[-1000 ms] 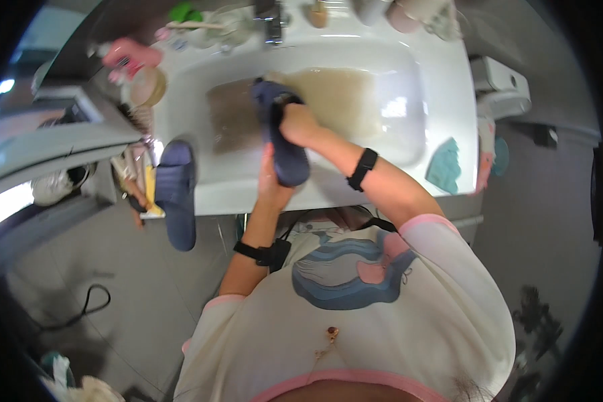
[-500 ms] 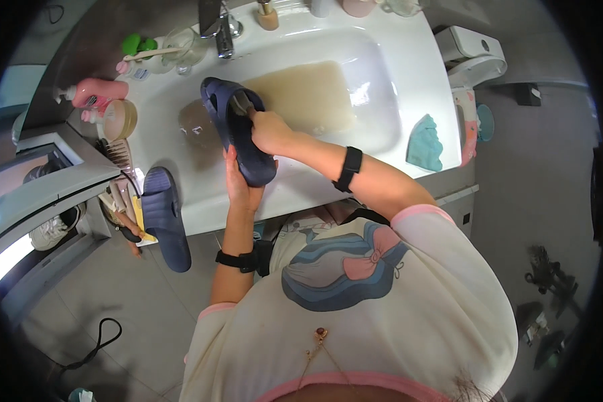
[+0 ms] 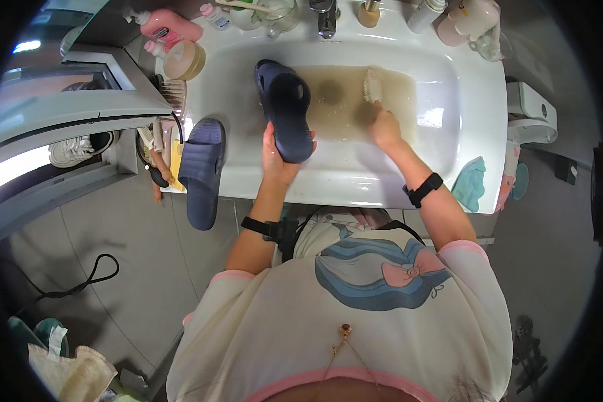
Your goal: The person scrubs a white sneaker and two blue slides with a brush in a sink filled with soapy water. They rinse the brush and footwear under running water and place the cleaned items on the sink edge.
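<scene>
My left hand (image 3: 280,159) grips the heel end of a dark blue slipper (image 3: 285,110), holding it over the left part of the white sink (image 3: 355,179). In my right hand (image 3: 386,128) is a pale scrub brush (image 3: 372,86), its bristled head over the murky brownish water (image 3: 345,114). The fingers wrap its handle, which is mostly hidden. A second dark blue slipper (image 3: 203,171) rests at the sink's left rim, overhanging the front edge.
Along the back stand a faucet (image 3: 324,19), a pink pump bottle (image 3: 169,25) and a round tub (image 3: 184,60). A teal cloth (image 3: 470,185) lies on the right rim. At the left are a hairbrush (image 3: 174,94) and an open cabinet with a white shoe (image 3: 80,149).
My right hand has taken the brush out of the slipper and moved right, over the water. My left hand still holds the slipper. The whole view has shifted.
</scene>
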The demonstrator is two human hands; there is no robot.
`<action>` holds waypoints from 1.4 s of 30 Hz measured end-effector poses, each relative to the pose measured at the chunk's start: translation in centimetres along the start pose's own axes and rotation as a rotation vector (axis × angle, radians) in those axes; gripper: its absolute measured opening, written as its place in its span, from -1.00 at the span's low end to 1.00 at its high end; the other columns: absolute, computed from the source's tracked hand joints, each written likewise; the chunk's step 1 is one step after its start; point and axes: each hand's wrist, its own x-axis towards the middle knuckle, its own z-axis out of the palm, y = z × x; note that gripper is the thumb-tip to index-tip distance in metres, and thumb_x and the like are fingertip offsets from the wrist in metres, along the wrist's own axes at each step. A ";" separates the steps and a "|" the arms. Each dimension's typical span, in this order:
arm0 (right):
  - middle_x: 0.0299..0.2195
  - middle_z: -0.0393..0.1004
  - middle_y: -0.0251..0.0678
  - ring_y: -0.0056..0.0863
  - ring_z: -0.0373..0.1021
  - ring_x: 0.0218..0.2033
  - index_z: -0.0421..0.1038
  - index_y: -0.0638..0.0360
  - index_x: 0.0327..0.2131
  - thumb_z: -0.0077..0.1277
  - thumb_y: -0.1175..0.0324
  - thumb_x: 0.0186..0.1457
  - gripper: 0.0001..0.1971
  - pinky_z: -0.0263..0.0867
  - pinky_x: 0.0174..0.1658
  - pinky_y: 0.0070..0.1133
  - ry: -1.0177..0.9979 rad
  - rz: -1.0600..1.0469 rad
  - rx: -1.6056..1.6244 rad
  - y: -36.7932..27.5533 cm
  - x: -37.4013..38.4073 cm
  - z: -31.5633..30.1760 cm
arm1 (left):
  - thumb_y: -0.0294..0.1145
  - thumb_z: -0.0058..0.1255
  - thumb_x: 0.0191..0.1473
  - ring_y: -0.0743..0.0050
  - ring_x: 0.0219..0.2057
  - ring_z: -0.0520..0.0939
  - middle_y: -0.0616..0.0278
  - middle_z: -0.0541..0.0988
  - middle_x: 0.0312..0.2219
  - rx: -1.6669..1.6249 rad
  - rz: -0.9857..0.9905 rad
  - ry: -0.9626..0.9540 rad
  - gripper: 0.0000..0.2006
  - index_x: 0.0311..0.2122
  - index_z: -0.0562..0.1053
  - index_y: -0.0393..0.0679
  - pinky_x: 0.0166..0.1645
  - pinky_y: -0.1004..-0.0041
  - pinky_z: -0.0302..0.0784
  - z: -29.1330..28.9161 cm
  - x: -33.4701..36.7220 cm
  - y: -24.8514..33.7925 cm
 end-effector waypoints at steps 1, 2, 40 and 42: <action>-0.44 0.42 0.13 0.02 0.40 -0.37 0.30 0.21 -0.05 -0.20 0.58 -0.13 -0.54 0.28 -0.30 -0.24 -0.010 0.003 0.008 -0.5 0.1 1.0 | 0.10 -0.35 0.08 0.00 -0.19 0.49 0.06 0.49 -0.22 -0.002 0.011 0.016 -0.47 -0.06 0.35 -0.12 -0.11 0.12 0.37 -0.3 0.2 -0.1; -0.44 0.42 0.12 0.02 0.39 -0.37 0.29 0.20 -0.03 -0.19 0.57 -0.13 -0.52 0.28 -0.29 -0.25 -0.159 0.017 0.099 -2.3 -0.6 0.0 | 0.10 -0.36 0.08 0.00 -0.19 0.49 0.06 0.48 -0.21 -0.004 0.017 0.033 -0.47 -0.05 0.34 -0.11 -0.11 0.13 0.37 -0.5 0.2 -0.3; -0.53 0.37 0.01 -0.22 0.32 -0.48 0.32 0.09 -0.03 -0.24 0.55 -0.04 -0.56 0.27 -0.37 -0.41 -0.479 0.041 0.222 -5.6 -5.9 -6.6 | -0.10 -0.05 0.03 0.48 -0.46 0.43 0.28 0.39 -0.32 0.724 0.170 0.209 -0.40 0.17 0.04 0.13 -0.45 0.44 0.43 0.0 -2.4 1.7; -0.39 0.43 0.11 -0.01 0.39 -0.31 0.35 0.15 -0.07 -0.25 0.56 -0.07 -0.58 0.30 -0.26 -0.28 -0.310 0.104 0.018 -3.6 -3.5 -6.8 | -0.16 -0.05 0.05 0.56 -0.43 0.40 0.30 0.39 -0.29 0.935 0.214 0.211 -0.42 0.17 0.08 0.06 -0.36 0.50 0.40 -0.2 -2.5 1.8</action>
